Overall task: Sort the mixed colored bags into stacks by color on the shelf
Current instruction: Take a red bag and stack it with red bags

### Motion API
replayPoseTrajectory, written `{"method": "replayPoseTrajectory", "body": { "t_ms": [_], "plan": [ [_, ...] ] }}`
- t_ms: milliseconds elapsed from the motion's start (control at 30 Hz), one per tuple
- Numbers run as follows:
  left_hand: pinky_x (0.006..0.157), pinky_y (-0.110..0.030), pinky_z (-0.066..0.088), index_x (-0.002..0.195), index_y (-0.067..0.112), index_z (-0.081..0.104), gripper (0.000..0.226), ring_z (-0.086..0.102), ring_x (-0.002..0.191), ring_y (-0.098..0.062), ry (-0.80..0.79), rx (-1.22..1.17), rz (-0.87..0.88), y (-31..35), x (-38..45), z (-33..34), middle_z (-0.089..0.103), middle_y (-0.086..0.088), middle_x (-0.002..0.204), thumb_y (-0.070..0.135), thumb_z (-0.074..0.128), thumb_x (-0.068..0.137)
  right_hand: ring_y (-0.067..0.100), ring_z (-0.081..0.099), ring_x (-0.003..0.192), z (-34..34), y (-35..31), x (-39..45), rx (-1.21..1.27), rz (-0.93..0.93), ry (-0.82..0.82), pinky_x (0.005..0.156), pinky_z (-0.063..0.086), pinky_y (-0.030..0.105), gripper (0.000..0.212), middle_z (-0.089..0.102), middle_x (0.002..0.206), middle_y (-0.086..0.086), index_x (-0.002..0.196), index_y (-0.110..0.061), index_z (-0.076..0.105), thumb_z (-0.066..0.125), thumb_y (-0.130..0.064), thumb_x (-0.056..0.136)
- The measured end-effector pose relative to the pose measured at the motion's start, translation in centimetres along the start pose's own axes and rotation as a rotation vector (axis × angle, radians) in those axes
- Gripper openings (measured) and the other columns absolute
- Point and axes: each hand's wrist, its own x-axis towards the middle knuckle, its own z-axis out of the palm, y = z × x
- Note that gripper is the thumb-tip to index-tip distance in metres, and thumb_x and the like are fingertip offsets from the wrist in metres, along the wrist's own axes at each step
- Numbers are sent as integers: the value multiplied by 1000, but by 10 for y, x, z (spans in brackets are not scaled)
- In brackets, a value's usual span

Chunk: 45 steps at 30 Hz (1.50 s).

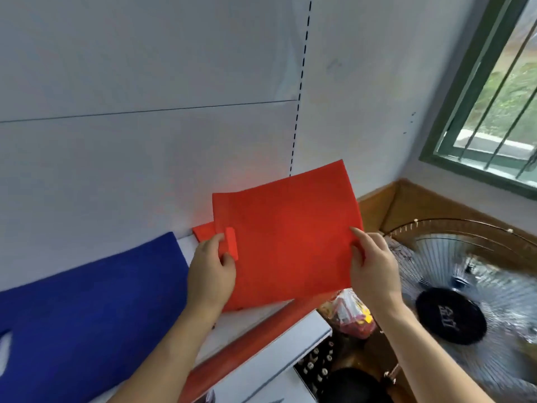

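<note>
A flat red bag [284, 234] is held up tilted over the right end of the white shelf [302, 330], in front of the white wall. My left hand [210, 274] grips its left edge by the handle strap. My right hand [372, 269] pinches its right edge. Beneath it more red fabric [203, 231] peeks out at the back, and a red edge [247, 344] lies along the shelf front. A blue bag stack [87, 315] lies flat on the shelf to the left.
A standing fan [465, 303] sits close on the right, below the shelf end. A plastic packet with red and yellow contents [348, 312] lies under my right wrist. A green-framed barred window [494, 97] is at upper right. A wooden skirting [406, 205] runs along the wall.
</note>
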Motion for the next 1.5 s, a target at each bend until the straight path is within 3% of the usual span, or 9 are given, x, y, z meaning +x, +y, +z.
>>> {"method": "replayPoseTrajectory", "body": {
  "t_ms": [167,400,700,800,900,1133,1267,1400,1500],
  "plan": [
    [83,-35,52,142,17,60,43,64,107,-20,66,223,-89,-6,5,8,65,-3,130,17,58,100,11,59,101,43,17,58,31,-92,-157,90,49,30,45,63,125,-9,145,-24,60,52,-10,103],
    [79,-37,49,132,16,65,32,57,101,-26,101,525,-274,6,2,32,66,-6,120,25,51,104,33,60,123,80,35,107,-32,-214,-437,103,51,48,46,66,132,7,143,-12,63,56,-8,98],
    [70,-31,37,98,14,65,18,44,84,-19,129,752,-354,13,-4,45,64,-4,99,22,50,102,38,59,120,88,46,111,-114,-282,-545,102,51,46,33,68,130,11,125,-7,69,59,-24,99],
    [69,-31,34,96,16,63,17,43,84,-18,105,790,-386,14,-1,44,64,-3,98,21,48,103,37,56,121,87,43,110,-191,-287,-589,99,51,45,27,65,132,5,111,-13,69,52,-31,101],
    [70,-32,39,101,16,64,23,46,88,-19,88,796,-399,16,-2,42,66,-2,103,27,44,106,35,53,127,86,41,111,-242,-292,-619,101,50,44,31,62,138,4,112,-15,69,47,-36,103],
    [92,-39,49,126,14,64,34,54,116,-25,184,849,-323,29,-16,24,62,-2,127,35,48,104,37,36,149,90,25,106,-267,-472,-494,115,39,52,46,49,157,14,136,-13,65,52,-43,103],
    [118,-50,37,143,9,59,50,43,145,-35,220,885,-326,25,-45,-2,52,-15,152,39,52,104,40,36,152,101,-17,67,-107,-631,-496,119,36,56,49,51,156,19,139,-9,65,60,-39,102],
    [125,-51,28,153,12,49,60,31,153,-34,235,919,-399,18,-80,-49,41,-13,162,48,45,105,40,34,154,104,-78,19,-13,-769,-551,120,36,55,54,47,159,18,145,-9,61,57,-43,103],
    [126,-50,24,156,14,45,62,26,156,-32,286,934,-456,8,-112,-95,37,-11,165,51,41,106,37,29,157,103,-125,-19,-5,-859,-586,124,32,53,63,42,164,17,151,-10,54,42,-51,106]
  ]
}}
